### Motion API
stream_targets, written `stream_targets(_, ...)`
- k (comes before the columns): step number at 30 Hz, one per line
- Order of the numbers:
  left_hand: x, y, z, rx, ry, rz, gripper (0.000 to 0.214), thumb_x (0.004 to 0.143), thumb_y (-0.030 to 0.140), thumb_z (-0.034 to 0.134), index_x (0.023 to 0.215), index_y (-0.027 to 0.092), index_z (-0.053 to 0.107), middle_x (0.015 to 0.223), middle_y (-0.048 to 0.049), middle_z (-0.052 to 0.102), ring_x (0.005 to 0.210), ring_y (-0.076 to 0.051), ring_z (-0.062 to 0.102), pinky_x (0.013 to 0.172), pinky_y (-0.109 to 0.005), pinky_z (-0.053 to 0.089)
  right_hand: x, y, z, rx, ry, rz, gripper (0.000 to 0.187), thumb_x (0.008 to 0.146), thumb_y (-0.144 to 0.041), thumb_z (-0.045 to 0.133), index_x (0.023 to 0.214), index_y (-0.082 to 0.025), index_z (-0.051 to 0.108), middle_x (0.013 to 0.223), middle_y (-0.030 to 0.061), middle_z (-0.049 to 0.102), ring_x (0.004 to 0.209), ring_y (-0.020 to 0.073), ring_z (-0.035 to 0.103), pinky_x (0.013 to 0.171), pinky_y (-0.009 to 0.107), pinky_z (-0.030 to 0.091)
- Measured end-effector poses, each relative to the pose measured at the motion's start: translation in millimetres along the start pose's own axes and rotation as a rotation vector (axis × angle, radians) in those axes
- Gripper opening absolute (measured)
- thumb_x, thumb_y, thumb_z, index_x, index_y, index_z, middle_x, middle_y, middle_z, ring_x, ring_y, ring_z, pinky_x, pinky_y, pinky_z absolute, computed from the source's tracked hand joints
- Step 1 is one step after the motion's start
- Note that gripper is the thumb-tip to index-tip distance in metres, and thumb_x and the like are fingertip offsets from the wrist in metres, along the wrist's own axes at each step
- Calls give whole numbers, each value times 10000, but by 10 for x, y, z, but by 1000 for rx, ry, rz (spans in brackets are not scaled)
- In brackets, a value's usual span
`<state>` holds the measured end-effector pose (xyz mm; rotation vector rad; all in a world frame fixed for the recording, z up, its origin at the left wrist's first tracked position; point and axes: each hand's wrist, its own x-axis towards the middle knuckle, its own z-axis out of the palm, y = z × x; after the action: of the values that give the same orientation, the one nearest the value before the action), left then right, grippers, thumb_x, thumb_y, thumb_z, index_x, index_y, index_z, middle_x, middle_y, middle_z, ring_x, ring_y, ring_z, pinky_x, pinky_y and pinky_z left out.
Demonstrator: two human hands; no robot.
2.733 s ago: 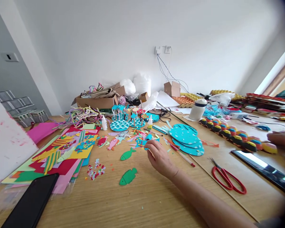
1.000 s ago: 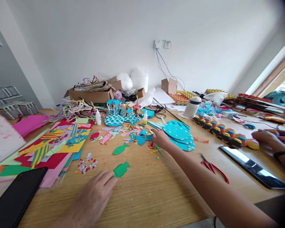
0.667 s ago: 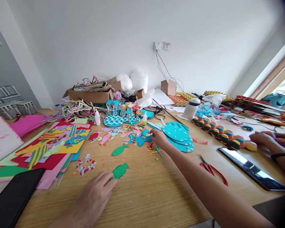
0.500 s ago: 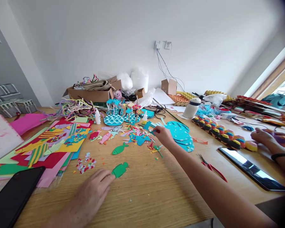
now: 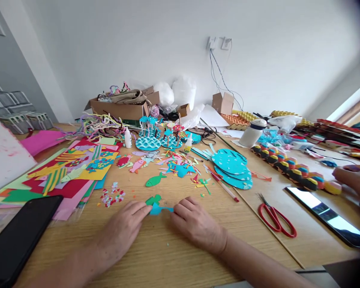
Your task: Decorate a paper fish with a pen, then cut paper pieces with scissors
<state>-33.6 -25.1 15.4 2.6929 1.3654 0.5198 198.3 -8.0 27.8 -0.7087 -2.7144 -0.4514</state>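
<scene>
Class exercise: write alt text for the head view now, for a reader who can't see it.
A person's left hand and right hand hold a piece of blue paper between them over a wooden table, near two green paper fish. Coloured paper lies left, red-handled scissors right; another person's hand shows at the right edge.

Lower centre: left hand [image 5: 120,228] and right hand [image 5: 198,224] holding blue paper [image 5: 156,209] before a green cutout [image 5: 152,199]; lower right: scissors [image 5: 275,217].
</scene>
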Motion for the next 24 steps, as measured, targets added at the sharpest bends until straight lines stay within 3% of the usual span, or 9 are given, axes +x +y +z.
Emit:
stream_targets(8, -31, 13, 80, -41, -25, 22, 549, 710, -49, 299, 1114, 211, 566, 1097, -43, 633, 1027, -179, 564, 919, -357, 462, -17, 11, 77, 28, 4, 11, 244, 895, -151, 408, 696, -176, 547, 690, 31, 540, 619, 156, 427, 584, 296, 314)
stream_targets(13, -1, 39, -63, -304, 103, -130, 436, 798, 80, 368, 1183, 248, 482, 1079, -41, 630, 949, -168, 605, 813, -304, 514, -47, -3, -74, 96, 147, 55, 293, 914, -126, 335, 767, -166, 585, 698, 52, 562, 623, 161, 437, 589, 299, 335)
stream_targets(16, 61, 75, -169, -399, 161, -139, 425, 803, 123, 396, 1188, 281, 483, 1196, -45, 556, 1070, -188, 536, 876, -337, 465, -66, -48, -198, 159, 213, 107, 287, 912, -112, 328, 812, -164, 592, 728, 56, 585, 626, 156, 451, 586, 290, 351)
stream_targets(18, 111, 126, -211, -449, 60, -83, 338, 783, 152, 445, 1077, 268, 564, 1153, -36, 572, 1074, -198, 518, 905, -343, 426, -74, -91, -245, 239, 230, 160, 254, 899, -108, 357, 818, -167, 591, 744, 56, 596, 633, 150, 472, 584, 277, 367)
stream_targets(20, 158, 195, -210, -523, -93, -79, 167, 771, 193, 466, 839, 222, 616, 891, -15, 623, 873, -177, 573, 792, -289, 453, -78, -133, -261, 364, 236, 242, 208, 882, -114, 404, 811, -171, 591, 747, 50, 601, 647, 143, 504, 586, 258, 389)
stream_targets(22, 194, 257, -166, -589, -166, -156, 164, 765, 233, 458, 632, 196, 547, 664, 17, 538, 673, -148, 533, 644, -243, 430, -83, -162, -260, 519, 238, 335, 163, 861, -123, 454, 786, -178, 588, 730, 37, 603, 653, 132, 535, 578, 229, 408)
stream_targets(24, 218, 289, -97, -656, -163, -253, 205, 748, 260, 450, 553, 197, 460, 592, 35, 447, 597, -132, 464, 580, -232, 380, -100, -166, -250, 644, 240, 426, 132, 834, -130, 497, 751, -186, 584, 688, 17, 600, 624, 118, 551, 551, 203, 415)
